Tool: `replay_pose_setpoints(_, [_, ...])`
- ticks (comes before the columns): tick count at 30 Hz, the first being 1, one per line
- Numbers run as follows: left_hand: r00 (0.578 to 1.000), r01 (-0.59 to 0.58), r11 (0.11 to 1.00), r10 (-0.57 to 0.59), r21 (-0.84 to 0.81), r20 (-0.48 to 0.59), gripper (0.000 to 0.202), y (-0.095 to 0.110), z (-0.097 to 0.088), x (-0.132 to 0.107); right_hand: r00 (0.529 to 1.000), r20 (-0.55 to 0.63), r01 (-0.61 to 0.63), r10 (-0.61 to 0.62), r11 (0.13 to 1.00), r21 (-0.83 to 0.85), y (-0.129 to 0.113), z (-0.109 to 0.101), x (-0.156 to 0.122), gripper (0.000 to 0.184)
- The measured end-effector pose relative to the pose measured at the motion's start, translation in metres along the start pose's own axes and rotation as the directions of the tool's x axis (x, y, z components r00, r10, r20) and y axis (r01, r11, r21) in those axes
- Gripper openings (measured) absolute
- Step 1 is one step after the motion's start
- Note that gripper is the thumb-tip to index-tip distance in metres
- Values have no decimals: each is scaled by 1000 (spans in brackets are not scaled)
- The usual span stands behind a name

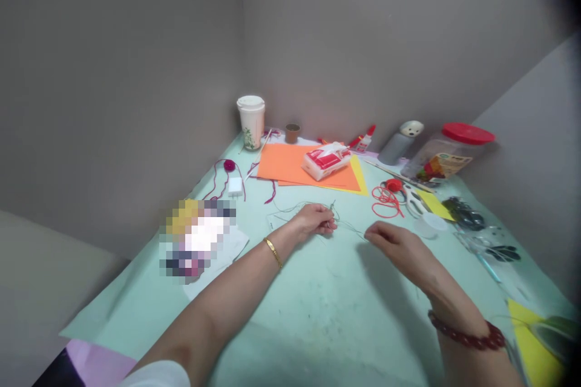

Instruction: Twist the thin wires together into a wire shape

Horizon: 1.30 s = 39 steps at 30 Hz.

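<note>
Green cord (351, 228), thin as thread, runs between the two hands above the pale green table cover (318, 320), with loose loops trailing behind the left wrist. The left hand (316, 219) has its fingers curled in and pinched on the cord, beside a small tangled or knotted bit at the fingertips. The right hand (394, 240), well apart from it and lifted a little, seems to grip the far strands between thumb and forefinger; the exact pinch is too small to make out.

To handle this well, I'd anchor the knotted part firmly with the left fingertips and draw with the right in a slow, even pull — a jerk could cinch the cord in the wrong spot. Strands this fine cross easily, so it pays to separate them before tightening. The loose loops deserve watching too: they lie near the orange paper (281, 161), and slack there could snag — better to sweep it aside first.
</note>
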<state>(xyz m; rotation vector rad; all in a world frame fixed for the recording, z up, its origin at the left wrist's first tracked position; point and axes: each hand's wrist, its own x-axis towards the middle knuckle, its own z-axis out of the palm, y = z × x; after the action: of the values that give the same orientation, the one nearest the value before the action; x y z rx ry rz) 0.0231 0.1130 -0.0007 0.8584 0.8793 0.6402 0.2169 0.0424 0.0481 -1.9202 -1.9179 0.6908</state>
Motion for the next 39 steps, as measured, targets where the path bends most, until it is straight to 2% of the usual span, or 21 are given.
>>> replay_pose_setpoints(2, [1000, -8, 1000, 8, 7, 5, 12, -1, 0, 0, 986, -153, 57, -65, 997, -57, -1, -1, 13, 30])
replay_pose_setpoints(4, [1000, -6, 1000, 6, 11, 9, 12, -1, -1, 1, 950, -280, 89, -137, 980, -176, -3, 1, 27, 27])
replay_pose_setpoints(7, [1000, -6, 1000, 6, 8, 15, 12, -2, -1, 1, 916, -348, 74, -199, 937, -342, -4, 8, 43, 24])
replay_pose_setpoints(10, [1000, -11, 1000, 11, 8, 10, 12, -2, -1, 2, 918, -352, 66, -181, 947, -313, -8, 18, 53, 22])
replay_pose_setpoints(14, [999, -20, 1000, 20, -6, 30, 14, -4, -2, 4, 937, -336, 83, -97, 995, -55, -19, 35, 62, 22])
replay_pose_setpoints(17, [999, -20, 999, 21, -29, 28, 16, -4, -2, 3, 942, -333, 89, -42, 988, 127, -25, 45, 63, 25])
replay_pose_setpoints(20, [1000, -16, 998, 16, -64, 8, 12, -3, 0, 2, 939, -343, 68, 12, 973, 220, -25, 49, 59, 29])
replay_pose_setpoints(23, [1000, -4, 996, 5, -86, 2, 10, -2, 2, 1, 925, -363, -25, 111, 972, 234, -20, 47, 56, 31])
replay_pose_setpoints(26, [1000, 5, 996, -6, -93, -5, 10, -2, 2, 2, 931, -323, -119, 169, 978, 169, -16, 45, 56, 31])
replay_pose_setpoints(35, [1000, -9, 997, 9, -79, 4, 15, -4, 1, 5, 955, -282, -51, 89, 989, 141, -25, 53, 58, 48])
replay_pose_setpoints(39, [1000, -16, 998, 17, -65, 5, 15, -3, 1, 3, 969, -216, -70, 115, 977, 203, -20, 55, 64, 46])
